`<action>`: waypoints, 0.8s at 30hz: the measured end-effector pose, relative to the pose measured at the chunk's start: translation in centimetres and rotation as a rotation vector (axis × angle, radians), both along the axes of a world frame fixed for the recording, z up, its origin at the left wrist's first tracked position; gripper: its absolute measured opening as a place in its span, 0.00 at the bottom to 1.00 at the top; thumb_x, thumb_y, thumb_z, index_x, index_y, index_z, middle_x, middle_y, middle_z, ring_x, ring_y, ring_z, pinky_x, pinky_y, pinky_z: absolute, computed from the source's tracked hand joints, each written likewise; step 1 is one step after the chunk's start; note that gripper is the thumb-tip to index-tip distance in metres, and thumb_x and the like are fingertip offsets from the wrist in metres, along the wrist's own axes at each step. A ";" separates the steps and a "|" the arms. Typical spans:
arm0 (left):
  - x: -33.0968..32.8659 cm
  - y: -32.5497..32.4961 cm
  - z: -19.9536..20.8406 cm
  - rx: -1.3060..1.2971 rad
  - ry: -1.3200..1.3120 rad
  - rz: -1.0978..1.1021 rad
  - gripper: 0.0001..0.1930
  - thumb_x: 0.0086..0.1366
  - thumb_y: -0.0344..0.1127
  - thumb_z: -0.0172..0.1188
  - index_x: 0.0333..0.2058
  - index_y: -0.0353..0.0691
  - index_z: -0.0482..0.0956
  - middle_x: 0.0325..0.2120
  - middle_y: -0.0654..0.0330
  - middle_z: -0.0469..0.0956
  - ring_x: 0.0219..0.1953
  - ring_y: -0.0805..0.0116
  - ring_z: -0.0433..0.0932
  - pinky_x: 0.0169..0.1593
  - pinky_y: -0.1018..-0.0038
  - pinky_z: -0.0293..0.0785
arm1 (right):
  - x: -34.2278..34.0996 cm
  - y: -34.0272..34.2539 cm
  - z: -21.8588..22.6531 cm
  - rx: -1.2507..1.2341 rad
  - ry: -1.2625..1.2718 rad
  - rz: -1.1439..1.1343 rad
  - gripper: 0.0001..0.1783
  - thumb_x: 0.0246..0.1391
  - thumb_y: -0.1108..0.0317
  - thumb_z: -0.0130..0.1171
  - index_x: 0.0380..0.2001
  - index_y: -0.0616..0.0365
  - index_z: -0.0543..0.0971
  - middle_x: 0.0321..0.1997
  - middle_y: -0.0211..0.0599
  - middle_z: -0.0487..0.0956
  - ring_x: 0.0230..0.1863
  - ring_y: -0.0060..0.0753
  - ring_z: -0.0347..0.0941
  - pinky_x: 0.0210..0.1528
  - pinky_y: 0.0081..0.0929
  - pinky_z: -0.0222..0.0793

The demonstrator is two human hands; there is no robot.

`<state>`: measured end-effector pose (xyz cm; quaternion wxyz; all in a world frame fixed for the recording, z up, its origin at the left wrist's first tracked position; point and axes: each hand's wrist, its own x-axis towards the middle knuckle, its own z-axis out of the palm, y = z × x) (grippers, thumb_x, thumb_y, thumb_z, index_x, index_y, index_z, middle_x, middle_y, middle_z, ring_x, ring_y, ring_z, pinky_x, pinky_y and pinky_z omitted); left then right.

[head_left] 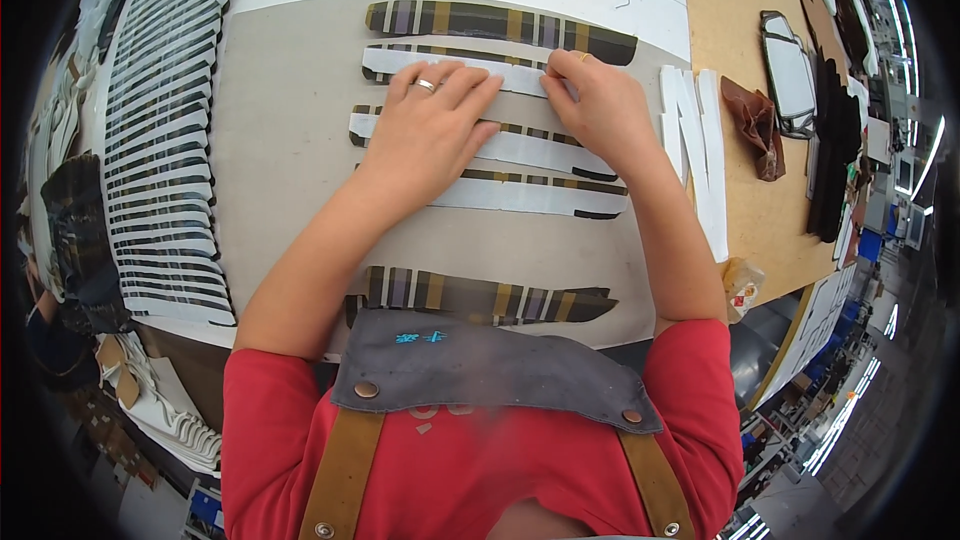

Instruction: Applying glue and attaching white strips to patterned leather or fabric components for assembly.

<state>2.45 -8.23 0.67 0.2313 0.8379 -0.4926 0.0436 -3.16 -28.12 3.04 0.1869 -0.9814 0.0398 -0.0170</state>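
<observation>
My left hand (pixel 420 135), a ring on one finger, lies with its fingers outstretched on a long white strip (pixel 520 78). This strip lies along a dark plaid fabric piece (pixel 440 49), whose patterned edge shows beyond it. At the strip's right part my right hand (pixel 608 105) has its fingers curled and its thumb and forefinger pinched on the edge. Nearer to me are two more plaid pieces bearing a white strip (pixel 540 151) and another white strip (pixel 510 197). Beyond my hands is a bare plaid piece (pixel 480 24).
Another plaid piece (pixel 450 292) lies by the table's front edge. A long overlapped row of strip-covered pieces (pixel 160 140) runs down the left. On the right are loose white strips (pixel 708 160), a crumpled brown piece (pixel 755 125), a black-framed object (pixel 788 70) and a small plastic bag (pixel 743 285).
</observation>
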 end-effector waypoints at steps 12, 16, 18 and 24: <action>-0.4 0.2 -0.4 0.038 0.025 0.026 0.17 0.62 0.38 0.55 0.50 0.43 0.73 0.49 0.62 0.73 0.53 0.60 0.67 0.58 0.64 0.57 | -3.9 -5.6 -1.1 0.387 -0.038 -0.280 0.10 0.50 0.70 0.59 0.35 0.60 0.73 0.27 0.31 0.72 0.23 0.21 0.61 0.28 0.20 0.62; -0.4 0.2 -0.4 0.040 0.033 0.021 0.18 0.62 0.38 0.54 0.51 0.44 0.73 0.49 0.61 0.72 0.54 0.60 0.66 0.58 0.64 0.57 | -4.4 -6.0 -2.2 0.542 -0.089 -0.347 0.09 0.51 0.72 0.58 0.35 0.62 0.72 0.26 0.26 0.70 0.22 0.17 0.58 0.28 0.17 0.61; -0.4 0.1 -0.5 0.053 0.023 0.031 0.18 0.62 0.38 0.55 0.51 0.44 0.73 0.49 0.61 0.72 0.54 0.60 0.66 0.58 0.64 0.56 | -4.2 -5.5 -1.7 0.499 -0.069 -0.344 0.08 0.51 0.73 0.57 0.35 0.61 0.72 0.26 0.28 0.70 0.23 0.19 0.60 0.28 0.18 0.61; -0.4 0.1 -0.7 0.038 0.025 0.028 0.18 0.62 0.38 0.54 0.51 0.44 0.73 0.48 0.61 0.73 0.54 0.60 0.66 0.57 0.64 0.57 | -5.0 -5.7 -1.3 0.198 -0.173 -0.360 0.06 0.52 0.75 0.53 0.35 0.61 0.73 0.29 0.37 0.73 0.28 0.30 0.68 0.32 0.24 0.66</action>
